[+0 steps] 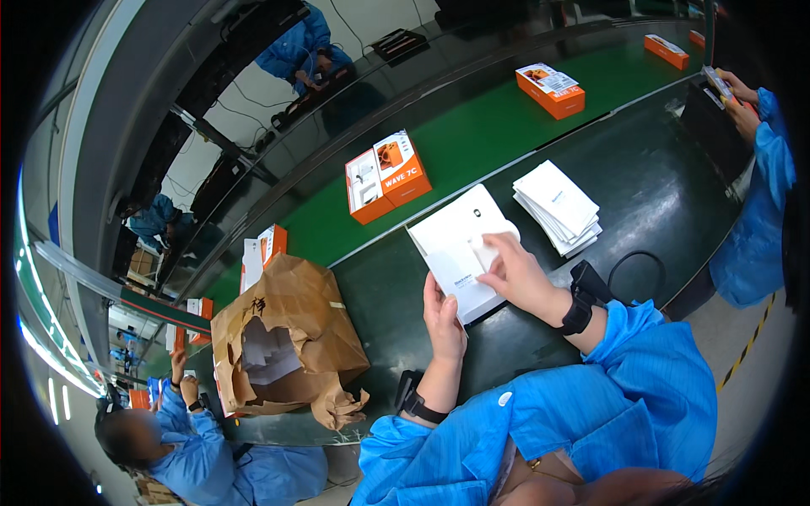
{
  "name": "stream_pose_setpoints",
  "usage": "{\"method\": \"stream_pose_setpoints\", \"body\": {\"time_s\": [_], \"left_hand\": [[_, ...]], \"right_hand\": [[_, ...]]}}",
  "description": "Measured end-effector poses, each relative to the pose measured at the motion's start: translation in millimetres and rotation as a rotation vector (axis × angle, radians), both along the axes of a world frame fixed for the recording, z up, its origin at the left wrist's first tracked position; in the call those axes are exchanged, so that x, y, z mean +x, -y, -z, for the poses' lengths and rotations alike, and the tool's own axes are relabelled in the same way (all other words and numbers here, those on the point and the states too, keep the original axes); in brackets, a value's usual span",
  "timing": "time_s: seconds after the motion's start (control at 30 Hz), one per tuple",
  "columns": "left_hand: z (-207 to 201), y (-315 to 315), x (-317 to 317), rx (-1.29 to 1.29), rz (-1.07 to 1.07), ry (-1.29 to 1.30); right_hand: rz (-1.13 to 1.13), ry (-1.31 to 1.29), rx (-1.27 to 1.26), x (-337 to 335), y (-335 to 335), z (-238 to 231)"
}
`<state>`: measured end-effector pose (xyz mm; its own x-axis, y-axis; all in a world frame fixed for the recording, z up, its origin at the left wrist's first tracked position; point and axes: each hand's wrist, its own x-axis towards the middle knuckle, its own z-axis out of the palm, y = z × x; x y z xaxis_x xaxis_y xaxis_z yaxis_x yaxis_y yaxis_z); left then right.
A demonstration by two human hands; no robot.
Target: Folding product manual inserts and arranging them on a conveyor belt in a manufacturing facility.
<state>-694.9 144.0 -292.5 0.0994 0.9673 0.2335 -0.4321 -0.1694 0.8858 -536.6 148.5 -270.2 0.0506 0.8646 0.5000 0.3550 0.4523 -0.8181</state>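
My left hand [445,325] grips the lower edge of a white printed booklet [460,282], thumb on top and fingers behind. Just beyond the booklet, partly covered by it, is a flat white panel [456,218] with a small dark oval mark. My right hand [521,274] is bent over the booklet's right side, its thumb and fingers pinched together at a small pale piece whose kind I cannot make out. To the right of my hands, a loose stack of white booklets [557,207] lies on the dark green table [650,219].
A torn brown paper bag [325,337] with white contents stands at the left. Orange-and-white boxes [392,177], [550,88] sit on the green conveyor belt [472,126]. Co-workers in blue [198,455], [751,211] work at both sides. A black cable [637,255] loops near my right wrist.
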Motion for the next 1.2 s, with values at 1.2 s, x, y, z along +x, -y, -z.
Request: {"method": "stream_pose_setpoints", "body": {"time_s": [1.2], "left_hand": [[-28,-3,-17,-0.073,0.238,-0.693]], "right_hand": [[-0.281,-0.145,-0.261,1,-18,28]]}}
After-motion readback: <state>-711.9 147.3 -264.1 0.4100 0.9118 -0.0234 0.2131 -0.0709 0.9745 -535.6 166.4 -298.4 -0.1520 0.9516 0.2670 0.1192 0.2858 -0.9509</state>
